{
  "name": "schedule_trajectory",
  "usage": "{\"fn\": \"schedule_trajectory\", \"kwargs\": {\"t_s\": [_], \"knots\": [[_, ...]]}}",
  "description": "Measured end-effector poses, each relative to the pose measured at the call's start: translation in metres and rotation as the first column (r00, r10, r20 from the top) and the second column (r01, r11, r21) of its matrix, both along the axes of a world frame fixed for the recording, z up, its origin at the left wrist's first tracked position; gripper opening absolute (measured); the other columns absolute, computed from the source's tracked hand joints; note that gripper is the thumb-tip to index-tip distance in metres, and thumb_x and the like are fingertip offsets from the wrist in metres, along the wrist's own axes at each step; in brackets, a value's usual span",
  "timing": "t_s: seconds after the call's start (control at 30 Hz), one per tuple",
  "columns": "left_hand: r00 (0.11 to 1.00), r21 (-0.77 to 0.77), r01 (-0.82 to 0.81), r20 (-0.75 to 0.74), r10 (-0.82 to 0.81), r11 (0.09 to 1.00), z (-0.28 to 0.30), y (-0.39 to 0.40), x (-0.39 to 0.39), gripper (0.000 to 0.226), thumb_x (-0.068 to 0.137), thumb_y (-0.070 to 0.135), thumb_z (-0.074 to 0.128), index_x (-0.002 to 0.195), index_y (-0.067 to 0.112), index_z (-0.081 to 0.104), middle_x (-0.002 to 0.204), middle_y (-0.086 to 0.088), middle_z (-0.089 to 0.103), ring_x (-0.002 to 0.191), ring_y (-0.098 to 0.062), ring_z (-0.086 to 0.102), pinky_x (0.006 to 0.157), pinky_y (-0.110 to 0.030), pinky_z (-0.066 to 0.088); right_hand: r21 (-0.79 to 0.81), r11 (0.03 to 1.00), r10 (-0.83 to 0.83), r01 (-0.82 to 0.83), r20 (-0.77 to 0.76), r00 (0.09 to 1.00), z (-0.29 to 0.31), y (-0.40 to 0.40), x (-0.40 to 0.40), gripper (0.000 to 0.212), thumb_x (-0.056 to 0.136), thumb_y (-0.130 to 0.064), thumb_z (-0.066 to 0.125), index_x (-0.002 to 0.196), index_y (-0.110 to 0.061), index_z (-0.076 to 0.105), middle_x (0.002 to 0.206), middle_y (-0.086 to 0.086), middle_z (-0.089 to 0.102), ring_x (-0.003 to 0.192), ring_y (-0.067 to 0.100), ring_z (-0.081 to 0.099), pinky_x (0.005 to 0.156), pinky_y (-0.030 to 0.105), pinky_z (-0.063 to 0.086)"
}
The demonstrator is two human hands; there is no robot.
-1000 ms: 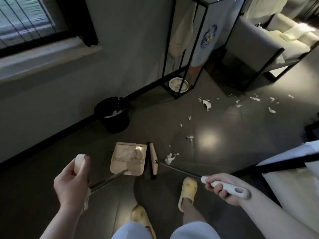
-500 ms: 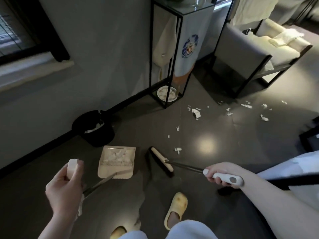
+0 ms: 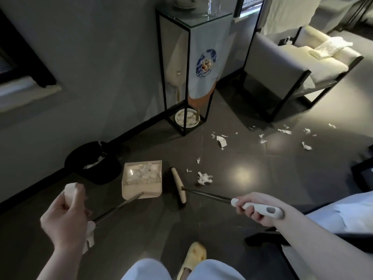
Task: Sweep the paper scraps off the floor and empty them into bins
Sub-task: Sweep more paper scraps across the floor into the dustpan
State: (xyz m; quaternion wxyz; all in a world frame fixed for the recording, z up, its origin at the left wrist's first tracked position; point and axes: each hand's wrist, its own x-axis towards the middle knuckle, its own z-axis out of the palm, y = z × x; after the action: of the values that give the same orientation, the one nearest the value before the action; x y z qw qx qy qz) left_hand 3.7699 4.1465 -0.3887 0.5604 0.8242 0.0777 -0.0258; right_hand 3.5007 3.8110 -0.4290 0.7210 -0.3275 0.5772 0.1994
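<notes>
Left hand (image 3: 66, 217) grips the dustpan (image 3: 142, 179) handle; right hand (image 3: 255, 210) grips the broom (image 3: 178, 184) handle. Scraps (image 3: 204, 177) lie on the floor beside the broom, more toward the chair (image 3: 282, 77). Tilting the loaded pan could spill paper short of the bin (image 3: 92, 162).

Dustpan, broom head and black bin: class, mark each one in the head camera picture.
dustpan (image 3: 129, 191): head view, on its bare tray floor near the handle.
broom head (image 3: 178, 184): head view, on the middle of its pale bar.
black bin (image 3: 105, 174): head view, on its outer wall.
</notes>
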Motion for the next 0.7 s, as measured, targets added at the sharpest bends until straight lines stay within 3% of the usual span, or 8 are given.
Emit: {"fn": "schedule_trajectory", "kwargs": {"t_s": [0.17,0.33,0.47,0.7], "knots": [[0.998,0.046,0.059,0.013,-0.059,0.997,0.01,-0.027,-0.007,0.036,0.093,0.04,0.064,0.085,0.006,0.069,0.068,-0.019,0.059,0.038,0.002,0.052,0.039,-0.008,0.04,0.104,0.988,-0.117,0.115,0.013,0.993,-0.01,-0.032,0.002,0.016,0.094,-0.008,0.053,0.109,-0.006,0.051,0.065,0.004,0.053,0.032,0.003,0.04,0.025,0.011,0.028],[0.993,0.079,0.119,-0.008,-0.119,0.99,0.012,-0.05,-0.006,0.035,0.093,0.039,0.064,0.088,0.005,0.07,0.067,-0.022,0.06,0.048,-0.012,0.056,0.04,-0.008,0.042,0.005,0.984,-0.179,0.179,0.018,0.984,-0.015,-0.065,-0.003,0.013,0.094,-0.007,0.053,0.106,-0.009,0.049,0.064,0.003,0.055,0.032,0.002,0.042,0.026,0.01,0.029],[0.986,0.071,0.163,-0.052,-0.16,0.984,0.005,-0.077,-0.003,0.037,0.093,0.039,0.066,0.103,0.004,0.071,0.069,-0.016,0.06,0.055,-0.02,0.054,0.041,-0.008,0.043,-0.092,0.961,-0.255,0.26,0.064,0.965,-0.016,-0.071,-0.008,0.021,0.092,-0.004,0.053,0.113,-0.006,0.049,0.067,0.006,0.054,0.035,0.002,0.043,0.025,0.012,0.03],[0.981,0.091,0.184,-0.081,-0.177,0.979,0.002,-0.124,0.018,0.041,0.092,0.043,0.065,0.111,0.007,0.071,0.069,-0.018,0.063,0.059,-0.023,0.058,0.062,-0.034,0.051,-0.041,0.942,-0.327,0.332,0.098,0.94,0.006,-0.08,-0.031,0.03,0.091,-0.007,0.059,0.12,-0.007,0.052,0.068,0.004,0.054,0.037,0.002,0.042,0.026,0.012,0.029]]}}
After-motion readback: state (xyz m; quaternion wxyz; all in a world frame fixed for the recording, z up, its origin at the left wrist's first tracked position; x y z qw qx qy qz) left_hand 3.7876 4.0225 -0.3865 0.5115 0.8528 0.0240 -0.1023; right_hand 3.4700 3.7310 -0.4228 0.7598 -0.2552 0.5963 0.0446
